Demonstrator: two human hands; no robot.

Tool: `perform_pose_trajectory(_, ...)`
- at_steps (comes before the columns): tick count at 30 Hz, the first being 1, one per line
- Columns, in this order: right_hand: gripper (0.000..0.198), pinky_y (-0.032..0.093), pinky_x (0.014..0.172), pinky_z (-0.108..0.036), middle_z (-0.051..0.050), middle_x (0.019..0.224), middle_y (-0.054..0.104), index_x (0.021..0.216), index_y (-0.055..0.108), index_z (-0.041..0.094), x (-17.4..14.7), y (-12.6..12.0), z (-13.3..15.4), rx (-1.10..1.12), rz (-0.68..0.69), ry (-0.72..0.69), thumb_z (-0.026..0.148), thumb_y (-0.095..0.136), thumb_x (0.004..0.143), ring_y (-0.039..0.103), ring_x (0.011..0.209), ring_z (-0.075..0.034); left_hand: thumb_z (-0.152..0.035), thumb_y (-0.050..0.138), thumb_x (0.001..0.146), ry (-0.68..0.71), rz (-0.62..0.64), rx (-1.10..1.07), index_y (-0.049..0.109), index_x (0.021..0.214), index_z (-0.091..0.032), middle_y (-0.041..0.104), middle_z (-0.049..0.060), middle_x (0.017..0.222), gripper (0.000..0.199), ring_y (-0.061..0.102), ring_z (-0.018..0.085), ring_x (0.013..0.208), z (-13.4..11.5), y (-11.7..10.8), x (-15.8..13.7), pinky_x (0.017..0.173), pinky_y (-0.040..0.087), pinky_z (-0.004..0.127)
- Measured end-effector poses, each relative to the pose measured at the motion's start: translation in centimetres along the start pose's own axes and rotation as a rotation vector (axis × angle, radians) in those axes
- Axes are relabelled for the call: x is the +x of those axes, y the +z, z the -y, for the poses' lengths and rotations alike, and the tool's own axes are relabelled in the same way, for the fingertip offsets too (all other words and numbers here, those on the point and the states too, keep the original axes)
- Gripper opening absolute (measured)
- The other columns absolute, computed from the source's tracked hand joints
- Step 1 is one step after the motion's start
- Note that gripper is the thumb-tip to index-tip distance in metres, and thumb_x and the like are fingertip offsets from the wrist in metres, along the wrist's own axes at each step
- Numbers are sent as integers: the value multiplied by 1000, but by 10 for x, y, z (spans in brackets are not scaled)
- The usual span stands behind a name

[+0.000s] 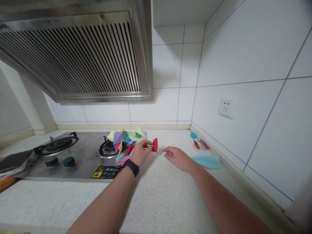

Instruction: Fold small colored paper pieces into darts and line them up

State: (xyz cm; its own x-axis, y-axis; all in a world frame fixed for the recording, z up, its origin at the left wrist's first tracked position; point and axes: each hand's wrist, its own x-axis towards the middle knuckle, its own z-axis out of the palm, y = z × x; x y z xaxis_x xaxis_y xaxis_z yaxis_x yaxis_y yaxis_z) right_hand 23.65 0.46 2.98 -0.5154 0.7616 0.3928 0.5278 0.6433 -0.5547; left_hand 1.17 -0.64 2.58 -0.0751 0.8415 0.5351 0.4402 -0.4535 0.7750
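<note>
My left hand [141, 152], with a dark band on its wrist, pinches a piece of red folded paper [155, 145] above the counter. My right hand [177, 158] hovers just to the right of it, fingers loosely curled with a gap at the tips and nothing visible in them. Beside my left hand, a heap of colourful folded papers [119, 138] covers part of the right burner and spills onto the counter. Light blue paper sheets [207, 161] lie behind my right forearm, with a pink edge showing beneath. Farther back rest several small folded papers [201, 144].
A steel gas stove [84, 164] with two burners and knobs fills the left side. The range hood [73, 58] hangs low above it. A tiled wall with a socket [228, 108] bounds the counter [161, 195] at right. A dark flat object [14, 161] sits at far left.
</note>
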Motion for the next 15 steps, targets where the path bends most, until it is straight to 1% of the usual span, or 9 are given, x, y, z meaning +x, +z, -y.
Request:
perform_pose_trajectory(3,24,43,75,-29,-4,90,68,104,64,20,2,4,4,172,-35,32,34,53,88,60,81,-17,-34,66,77,-38,94,-202,61,88,-15,62,1,71,23,58,12,60,-2,16,-8,53,46,21)
perform_pose_trajectory(6,21,43,76,-29,-3,88,68,96,63,18,4,6,5,325,-56,51,35,53,88,60,81,-17,-33,70,73,-113,182,-403,56,90,-15,59,0,72,28,56,11,60,-4,22,-11,49,45,20)
perform_pose_trajectory(10,20,42,73,-28,-3,86,66,91,63,17,6,8,6,441,-44,45,35,55,87,58,78,-16,-31,71,72,-147,212,-452,55,93,-16,59,0,76,30,57,11,62,-4,21,-12,47,44,19)
perform_pose_trajectory(15,19,40,67,-25,-1,81,63,88,62,17,6,9,6,440,-36,43,35,57,85,55,73,-14,-28,68,73,-149,247,-420,57,101,-16,60,2,82,32,57,12,66,-5,20,-14,50,45,19)
